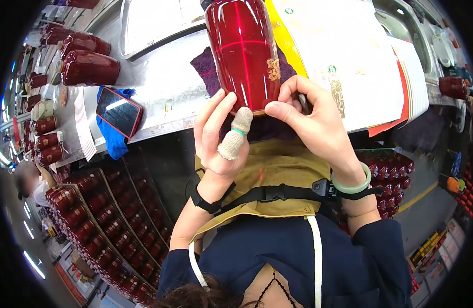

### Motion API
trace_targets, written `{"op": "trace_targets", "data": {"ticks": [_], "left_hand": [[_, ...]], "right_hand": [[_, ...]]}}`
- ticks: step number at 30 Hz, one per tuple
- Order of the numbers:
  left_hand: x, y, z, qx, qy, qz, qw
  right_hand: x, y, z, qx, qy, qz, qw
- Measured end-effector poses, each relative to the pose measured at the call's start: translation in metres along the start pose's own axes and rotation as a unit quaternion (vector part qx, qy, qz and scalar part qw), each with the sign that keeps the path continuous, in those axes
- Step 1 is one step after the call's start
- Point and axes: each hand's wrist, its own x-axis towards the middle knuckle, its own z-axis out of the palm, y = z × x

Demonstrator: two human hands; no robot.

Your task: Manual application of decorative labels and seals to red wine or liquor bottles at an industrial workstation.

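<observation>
A glossy deep-red jar (240, 56) lies on its side on a dark purple cloth (205, 70), its near end toward me. Red light lines cross on its surface, and a small gold emblem (273, 69) sits on its right side. My left hand (218, 131) grips the near end from the left, two fingers along its side and the thumb, wrapped in a beige finger cover (236, 134), at the rim. From the right, my right hand (311, 108) holds the near end between thumb and forefinger. Its other fingers are curled and partly hidden.
White sheets (349, 56) with gold pieces lie at right, over a yellow strip (286, 36). At left are a phone (119, 112) on blue cloth and more red jars (90, 66). Racks of red jars (100, 226) stand below the bench; a person (38, 182) is at far left.
</observation>
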Motion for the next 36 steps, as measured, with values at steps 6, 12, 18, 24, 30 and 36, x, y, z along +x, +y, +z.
{"op": "trace_targets", "data": {"ticks": [6,12,18,24,30,36], "left_hand": [[-0.009,0.002,0.010,0.016,0.002,-0.028,0.999],[-0.009,0.012,0.010,0.064,-0.016,-0.042,0.997],[-0.003,0.034,0.026,0.164,-0.019,-0.019,0.986],[0.014,0.019,-0.011,0.012,-0.073,-0.014,0.997],[0.025,0.004,-0.001,0.095,-0.095,0.079,0.988],[0.019,0.001,-0.012,-0.079,-0.080,-0.106,0.988]], "right_hand": [[-0.003,0.007,-0.005,0.086,0.020,-0.030,0.996],[-0.004,0.015,-0.009,0.111,0.070,-0.061,0.989],[-0.005,0.017,-0.010,0.150,0.109,-0.090,0.979],[-0.011,0.014,0.001,0.065,0.187,-0.111,0.974],[-0.014,0.019,0.026,-0.008,0.134,-0.176,0.975],[-0.014,0.024,0.022,0.009,0.198,-0.148,0.969]]}}
